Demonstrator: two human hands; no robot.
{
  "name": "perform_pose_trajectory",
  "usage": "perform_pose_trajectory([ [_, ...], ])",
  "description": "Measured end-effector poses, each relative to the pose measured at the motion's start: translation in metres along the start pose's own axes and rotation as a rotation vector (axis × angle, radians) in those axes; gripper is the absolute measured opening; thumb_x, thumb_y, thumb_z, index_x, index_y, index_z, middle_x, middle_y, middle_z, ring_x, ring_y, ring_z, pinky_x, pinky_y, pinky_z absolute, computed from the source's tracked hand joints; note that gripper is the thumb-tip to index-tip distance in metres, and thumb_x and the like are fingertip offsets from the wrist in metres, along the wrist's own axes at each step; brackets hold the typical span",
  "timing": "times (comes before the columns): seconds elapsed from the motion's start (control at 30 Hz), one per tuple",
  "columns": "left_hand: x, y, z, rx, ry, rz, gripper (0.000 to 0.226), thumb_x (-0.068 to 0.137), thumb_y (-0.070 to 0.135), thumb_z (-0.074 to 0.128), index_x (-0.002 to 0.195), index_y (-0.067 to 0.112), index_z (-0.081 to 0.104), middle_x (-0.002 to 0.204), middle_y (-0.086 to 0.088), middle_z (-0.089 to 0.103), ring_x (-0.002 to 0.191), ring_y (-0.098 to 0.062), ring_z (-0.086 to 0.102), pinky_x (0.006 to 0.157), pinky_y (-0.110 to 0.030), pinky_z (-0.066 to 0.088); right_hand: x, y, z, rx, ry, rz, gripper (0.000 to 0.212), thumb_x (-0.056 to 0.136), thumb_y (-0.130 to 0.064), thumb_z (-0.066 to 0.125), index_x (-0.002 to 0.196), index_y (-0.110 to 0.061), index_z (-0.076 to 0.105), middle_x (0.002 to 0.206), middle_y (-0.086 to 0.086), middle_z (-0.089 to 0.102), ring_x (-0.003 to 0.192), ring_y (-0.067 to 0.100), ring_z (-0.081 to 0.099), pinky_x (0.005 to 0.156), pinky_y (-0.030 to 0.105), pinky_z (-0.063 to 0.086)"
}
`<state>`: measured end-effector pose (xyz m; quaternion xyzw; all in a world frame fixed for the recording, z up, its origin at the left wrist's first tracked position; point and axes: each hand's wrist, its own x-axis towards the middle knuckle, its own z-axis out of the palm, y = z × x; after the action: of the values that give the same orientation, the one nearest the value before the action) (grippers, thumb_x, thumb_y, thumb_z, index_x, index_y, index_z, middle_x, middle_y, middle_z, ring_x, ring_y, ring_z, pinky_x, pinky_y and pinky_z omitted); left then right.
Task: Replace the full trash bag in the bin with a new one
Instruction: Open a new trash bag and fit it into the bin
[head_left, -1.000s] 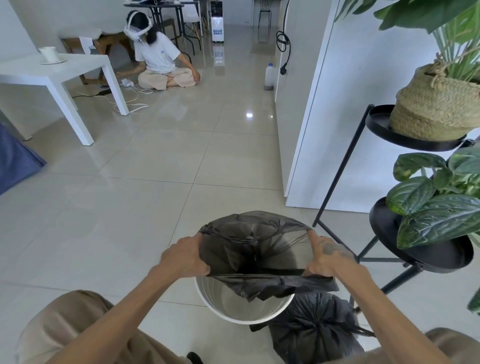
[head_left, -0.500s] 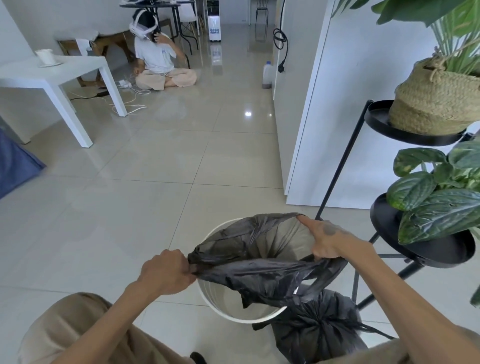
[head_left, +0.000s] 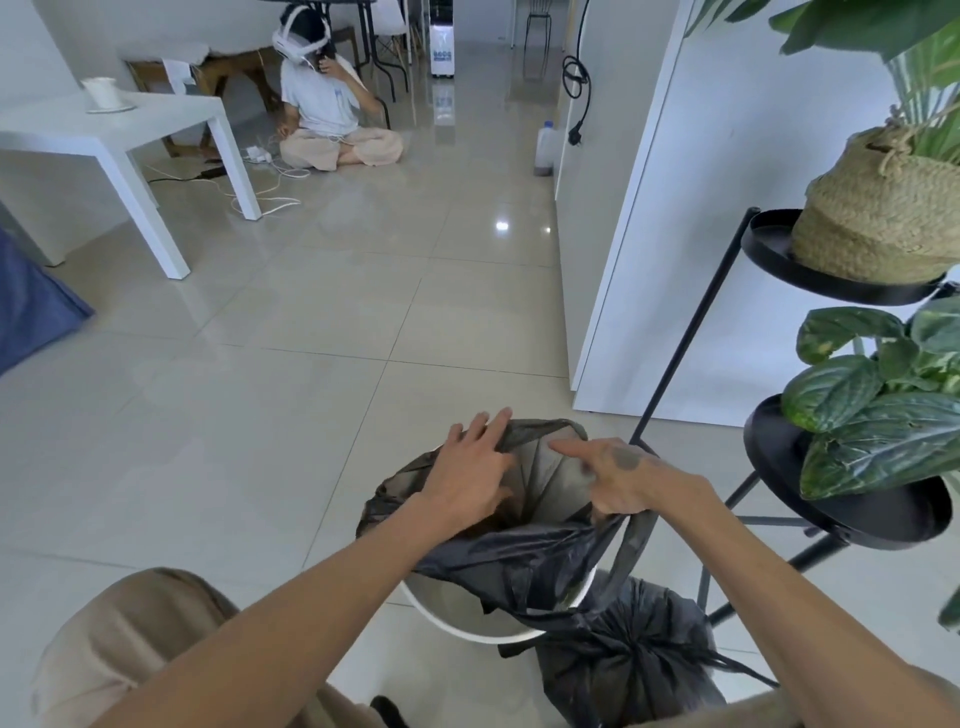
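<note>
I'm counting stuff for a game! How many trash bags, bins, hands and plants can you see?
Trash bags: 2, the new bag being fitted and the tied full bag on the floor
Bins: 1, the white bin
Hands: 2, left hand and right hand
Plants: 2, basket plant and leafy plant
Total: 7

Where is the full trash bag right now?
The full bag, tied shut, sits on the floor at the bottom right of the head view, right against the near right side of the white bin and just left of the black plant stand.
</note>
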<state>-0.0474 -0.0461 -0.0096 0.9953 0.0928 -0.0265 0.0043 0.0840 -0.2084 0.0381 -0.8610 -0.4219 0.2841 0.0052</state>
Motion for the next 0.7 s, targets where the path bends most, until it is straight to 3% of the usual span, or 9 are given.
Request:
perform_pose_trajectory([
  [0.07,0.001,-0.009,0.005,0.010,-0.023,-0.054,0.033,0.089,0.019,0.063,0.121,0.013,0.064,0.154,-0.012,0.034,0.118,-0.035,0.056,0.085,-0.044,0.050,-0.001,0.009,-0.001,-0.092,-0.006,0.004,0.080,0.084,-0.015,0.075,0.151,-0.034,0.036,0.151,0.006,0.043,0.132,0.026,0.049,0.106,0.032,0.044],
  [0.13,-0.001,-0.018,0.006,-0.057,-0.051,-0.117,0.039,0.084,0.011,0.061,0.122,0.013,0.059,0.138,-0.009,0.048,0.096,-0.034,0.064,0.070,-0.041,0.050,-0.003,0.018,-0.006,-0.135,0.006,0.038,0.062,0.082,-0.031,0.078,0.140,-0.028,0.054,0.142,0.003,0.047,0.130,0.023,0.048,0.105,0.031,0.041],
  [0.23,-0.004,-0.023,0.000,-0.199,-0.053,-0.195,0.043,0.084,0.007,0.060,0.127,0.012,0.057,0.128,-0.009,0.055,0.100,-0.034,0.063,0.071,-0.037,0.048,0.000,0.021,-0.014,-0.146,0.059,0.102,0.056,0.083,-0.048,0.072,0.133,-0.026,0.059,0.137,0.001,0.049,0.129,0.022,0.046,0.106,0.035,0.039],
  [0.3,-0.005,-0.021,-0.005,-0.330,-0.067,-0.274,0.043,0.083,0.006,0.058,0.125,0.010,0.054,0.120,-0.013,0.056,0.102,-0.034,0.062,0.074,-0.037,0.050,0.002,0.014,-0.015,-0.259,0.202,0.164,0.055,0.084,-0.055,0.067,0.131,-0.028,0.061,0.139,0.000,0.048,0.129,0.024,0.043,0.107,0.039,0.034],
  [0.4,-0.006,-0.022,-0.003,-0.536,-0.095,-0.404,0.059,0.074,0.010,0.056,0.132,0.009,0.048,0.116,-0.015,0.058,0.104,-0.035,0.061,0.079,-0.041,0.055,0.001,-0.014,-0.001,-0.280,0.575,0.060,0.023,0.089,-0.030,0.061,0.108,-0.019,0.070,0.133,-0.005,0.044,0.119,0.019,0.038,0.098,0.032,0.023],
  [0.47,-0.010,-0.023,0.001,-0.607,-0.106,-0.456,0.071,0.065,0.016,0.055,0.134,0.009,0.045,0.117,-0.015,0.059,0.105,-0.036,0.061,0.084,-0.043,0.056,0.003,-0.036,0.020,-0.243,0.752,-0.140,0.010,0.087,-0.016,0.059,0.088,-0.013,0.068,0.113,-0.003,0.054,0.102,0.020,0.047,0.092,0.031,0.032],
  [0.53,-0.016,-0.025,0.007,-0.629,-0.120,-0.485,0.074,0.063,0.019,0.066,0.134,0.012,0.045,0.118,-0.013,0.059,0.108,-0.035,0.061,0.086,-0.042,0.055,0.011,-0.049,0.046,-0.259,0.632,-0.343,0.015,0.091,-0.026,0.060,0.089,-0.015,0.069,0.098,0.004,0.064,0.093,0.026,0.058,0.093,0.039,0.045],
  [0.63,-0.027,-0.032,0.009,-0.608,-0.141,-0.493,0.096,0.057,0.028,0.085,0.141,0.015,0.040,0.125,-0.012,0.056,0.113,-0.034,0.058,0.092,-0.043,0.053,0.017,-0.047,0.075,-0.309,0.158,-0.241,0.047,0.100,-0.053,0.035,0.116,-0.020,0.065,0.116,0.006,0.069,0.120,0.025,0.057,0.119,0.044,0.017],
  [0.7,-0.035,-0.042,0.008,-0.509,-0.162,-0.492,0.108,0.059,0.037,0.088,0.149,0.017,0.031,0.132,-0.012,0.049,0.117,-0.036,0.056,0.094,-0.046,0.052,0.010,-0.034,0.080,-0.440,0.105,-0.130,0.067,0.098,-0.065,0.020,0.120,-0.020,0.064,0.121,0.008,0.068,0.126,0.024,0.054,0.122,0.049,0.002],
])
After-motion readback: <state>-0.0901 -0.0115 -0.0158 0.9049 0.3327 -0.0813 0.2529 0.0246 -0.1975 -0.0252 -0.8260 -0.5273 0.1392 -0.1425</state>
